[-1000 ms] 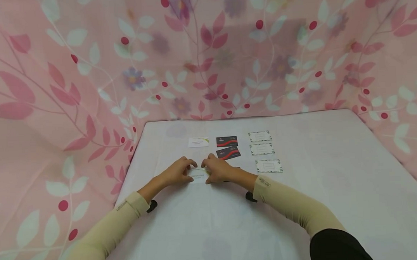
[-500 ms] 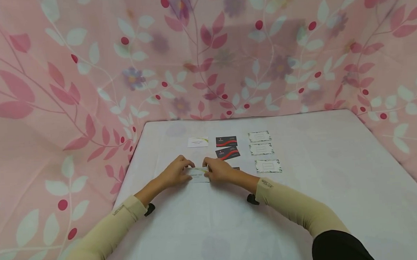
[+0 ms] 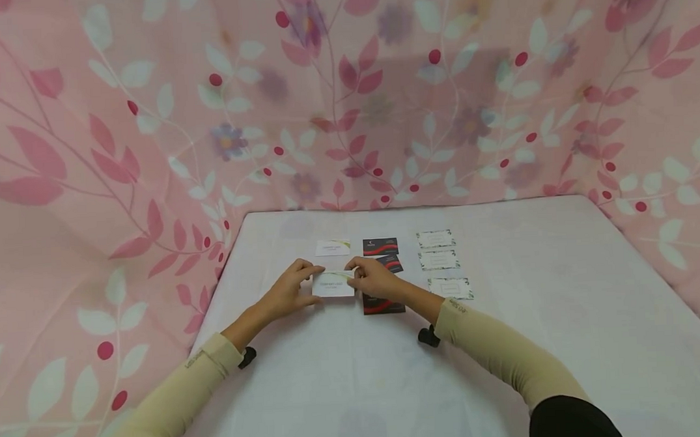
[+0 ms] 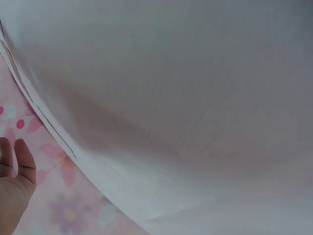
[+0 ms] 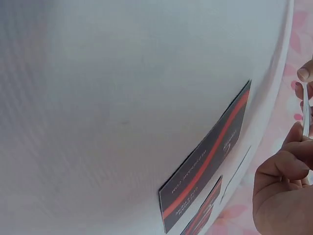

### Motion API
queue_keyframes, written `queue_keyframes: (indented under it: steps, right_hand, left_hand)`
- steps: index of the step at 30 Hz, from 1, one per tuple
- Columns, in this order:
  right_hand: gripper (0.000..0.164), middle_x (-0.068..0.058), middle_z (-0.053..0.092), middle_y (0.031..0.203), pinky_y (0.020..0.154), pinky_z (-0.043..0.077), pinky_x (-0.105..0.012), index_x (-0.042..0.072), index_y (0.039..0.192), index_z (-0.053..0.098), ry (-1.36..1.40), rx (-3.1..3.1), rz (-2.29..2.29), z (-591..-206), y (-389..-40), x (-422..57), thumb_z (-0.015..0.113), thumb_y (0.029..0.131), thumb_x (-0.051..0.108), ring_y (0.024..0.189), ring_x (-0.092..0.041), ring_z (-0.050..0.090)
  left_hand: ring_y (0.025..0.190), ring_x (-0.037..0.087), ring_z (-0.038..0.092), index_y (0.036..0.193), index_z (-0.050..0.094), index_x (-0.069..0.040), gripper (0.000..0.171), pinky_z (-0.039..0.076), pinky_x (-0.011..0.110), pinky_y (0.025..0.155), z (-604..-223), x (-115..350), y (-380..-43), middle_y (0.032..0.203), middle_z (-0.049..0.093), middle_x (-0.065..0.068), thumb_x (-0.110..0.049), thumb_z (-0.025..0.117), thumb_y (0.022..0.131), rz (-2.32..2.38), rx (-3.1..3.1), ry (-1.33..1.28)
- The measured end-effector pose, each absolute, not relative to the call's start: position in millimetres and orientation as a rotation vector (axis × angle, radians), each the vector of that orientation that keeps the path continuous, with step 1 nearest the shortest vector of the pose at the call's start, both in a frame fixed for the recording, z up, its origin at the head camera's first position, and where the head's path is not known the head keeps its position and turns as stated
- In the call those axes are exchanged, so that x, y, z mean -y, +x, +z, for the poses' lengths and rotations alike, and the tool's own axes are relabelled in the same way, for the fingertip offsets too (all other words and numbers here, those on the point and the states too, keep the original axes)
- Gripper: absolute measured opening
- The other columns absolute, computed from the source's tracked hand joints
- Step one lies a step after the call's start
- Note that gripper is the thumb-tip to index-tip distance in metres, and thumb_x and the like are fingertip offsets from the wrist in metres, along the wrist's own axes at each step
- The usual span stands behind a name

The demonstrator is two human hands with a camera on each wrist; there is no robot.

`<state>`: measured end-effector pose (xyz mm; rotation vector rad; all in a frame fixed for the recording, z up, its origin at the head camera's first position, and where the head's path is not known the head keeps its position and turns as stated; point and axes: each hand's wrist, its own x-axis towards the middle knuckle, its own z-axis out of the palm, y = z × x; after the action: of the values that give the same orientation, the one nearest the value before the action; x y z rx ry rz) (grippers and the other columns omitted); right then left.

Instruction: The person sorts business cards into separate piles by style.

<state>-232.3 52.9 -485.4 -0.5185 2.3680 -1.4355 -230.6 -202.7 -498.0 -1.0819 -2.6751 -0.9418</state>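
Observation:
A white business card [image 3: 333, 285] with a green curved corner is held up near the middle of the table, its face toward me. My right hand [image 3: 378, 279] pinches its right edge between thumb and fingers. At the left side is my left hand [image 3: 288, 289], index finger at the upper corner and thumb at the lower one. The right wrist view shows the card edge-on as thin white layers [image 5: 306, 115], between the right hand [image 5: 286, 188] and the other hand's fingertips. In the left wrist view only part of the left hand [image 4: 17, 188] shows.
Another white business card [image 3: 332, 248] lies behind the held one. Black-and-red cards, including the front one [image 3: 383, 304], form a column to the right, partly under the right hand. Farther right lie leaf-bordered cards [image 3: 438, 260]. A floral cloth [image 3: 345, 101] stands behind the table.
The white card has been raised and tipped toward me in both hands. My right hand has moved up and away, uncovering the front black-and-red card. The head view has tilted slightly up.

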Motion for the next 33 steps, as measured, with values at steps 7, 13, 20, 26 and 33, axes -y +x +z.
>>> queue_keyframes:
  steps: [7, 13, 20, 26, 33]
  right_hand:
    - [0.029, -0.006, 0.061, 0.077, 0.05, 0.036, -0.023, 0.005, 0.122, 0.06, -0.452, -2.354, -1.433, -487, -234, -53, 0.065, 0.094, 0.011, 0.055, -0.01, 0.045]
    - [0.034, -0.005, 0.061, 0.093, 0.056, 0.043, -0.023, 0.01, 0.123, 0.064, -0.475, -2.521, -1.386, -492, -240, -51, 0.07, 0.09, 0.014, 0.066, -0.011, 0.052]
    - [0.055, -0.01, 0.063, 0.123, 0.062, 0.048, -0.022, 0.008, 0.131, 0.062, -0.628, -2.633, -1.277, -493, -246, -51, 0.082, 0.081, 0.019, 0.073, -0.011, 0.058]
    - [0.064, -0.009, 0.056, 0.126, 0.064, 0.046, -0.021, 0.01, 0.136, 0.059, -0.748, -2.713, -1.128, -492, -256, -48, 0.085, 0.078, 0.019, 0.076, -0.011, 0.054]
    - [0.067, -0.011, 0.051, 0.127, 0.069, 0.044, -0.025, 0.008, 0.138, 0.057, -0.746, -2.823, -1.041, -492, -267, -46, 0.084, 0.08, 0.025, 0.084, -0.015, 0.052]
  left_hand:
    - [0.099, 0.027, 0.056, 0.129, 0.064, -0.003, 0.062, 0.048, 0.03, 0.073, -499, 205, -237, 0.115, 0.054, 0.01, -0.015, 0.088, 0.073, -0.971, 2.719, -1.065]
    - [0.1, 0.026, 0.054, 0.126, 0.065, -0.001, 0.059, 0.048, 0.031, 0.073, -495, 203, -246, 0.117, 0.053, 0.012, -0.013, 0.088, 0.073, -0.985, 2.714, -1.06]
    - [0.099, 0.024, 0.054, 0.126, 0.066, -0.002, 0.058, 0.047, 0.032, 0.074, -494, 203, -256, 0.115, 0.055, 0.012, -0.014, 0.088, 0.073, -0.989, 2.745, -1.036]
    - [0.101, 0.025, 0.054, 0.127, 0.065, -0.002, 0.057, 0.048, 0.032, 0.075, -494, 203, -267, 0.115, 0.055, 0.013, -0.016, 0.086, 0.076, -0.978, 2.774, -1.017]
    - [0.1, 0.026, 0.054, 0.126, 0.066, -0.002, 0.055, 0.048, 0.032, 0.074, -493, 202, -282, 0.114, 0.056, 0.014, -0.016, 0.086, 0.077, -0.973, 2.762, -1.008]
